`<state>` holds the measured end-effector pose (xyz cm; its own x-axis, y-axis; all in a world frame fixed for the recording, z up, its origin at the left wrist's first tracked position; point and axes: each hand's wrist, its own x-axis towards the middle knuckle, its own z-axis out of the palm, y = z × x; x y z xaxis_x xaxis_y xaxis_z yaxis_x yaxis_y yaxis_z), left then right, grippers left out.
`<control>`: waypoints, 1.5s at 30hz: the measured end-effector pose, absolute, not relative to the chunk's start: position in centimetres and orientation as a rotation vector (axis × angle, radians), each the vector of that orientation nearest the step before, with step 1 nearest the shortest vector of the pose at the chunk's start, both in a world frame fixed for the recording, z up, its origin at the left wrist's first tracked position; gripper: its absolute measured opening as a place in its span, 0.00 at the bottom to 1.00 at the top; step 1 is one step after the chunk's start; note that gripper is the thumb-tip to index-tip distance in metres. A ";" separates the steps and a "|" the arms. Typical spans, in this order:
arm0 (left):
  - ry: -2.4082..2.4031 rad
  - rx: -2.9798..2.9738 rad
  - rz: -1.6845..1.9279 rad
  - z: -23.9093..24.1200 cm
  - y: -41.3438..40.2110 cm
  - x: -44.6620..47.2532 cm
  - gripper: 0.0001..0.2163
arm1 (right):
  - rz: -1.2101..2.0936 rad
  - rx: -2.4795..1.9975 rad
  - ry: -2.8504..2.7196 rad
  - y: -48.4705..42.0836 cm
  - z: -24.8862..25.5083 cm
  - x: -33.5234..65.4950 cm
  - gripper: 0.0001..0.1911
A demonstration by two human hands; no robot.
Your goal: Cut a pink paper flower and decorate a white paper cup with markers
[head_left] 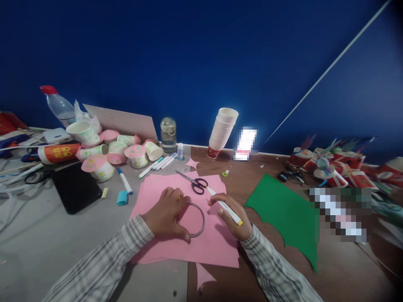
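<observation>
My left hand (168, 214) grips the left side of a thin grey ring (204, 221), thumb at its lower edge and fingers curled at its upper left. A small yellow bit (179, 198), perhaps a pen cap, peeks out between those fingers. The ring lies flat on pink paper sheets (217, 251). To its right, my right hand (234, 214) is closed around a white marker (231, 213) with a yellow end, its tip pointing up and left, apart from the ring. Just beyond the ring, black-handled scissors (199, 186) rest on the pink paper.
Green paper (283, 209) with scalloped cutouts lies right. Stacked paper cups (223, 132), a glass jar (168, 134), a glue stick (180, 152) and markers (160, 163) stand or lie behind. Decorated cups (137, 156) and a black tablet (77, 186) are left; red cups (333, 167) sit far right.
</observation>
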<state>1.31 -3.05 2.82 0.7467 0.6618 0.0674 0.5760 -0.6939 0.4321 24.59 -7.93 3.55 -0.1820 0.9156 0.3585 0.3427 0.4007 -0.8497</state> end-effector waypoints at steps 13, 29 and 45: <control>0.968 2.580 0.261 2.6 -3.1 1.7 0.34 | 0.772 -1.023 -2.065 -8.1 2.6 23.5 0.23; 0.911 2.578 0.347 1.9 -3.0 1.4 0.38 | 0.470 -1.016 -2.347 -8.1 0.6 21.8 0.37; 1.025 2.528 0.427 1.2 -1.8 -0.6 0.18 | 0.593 -1.013 -2.311 -8.0 1.3 21.6 0.35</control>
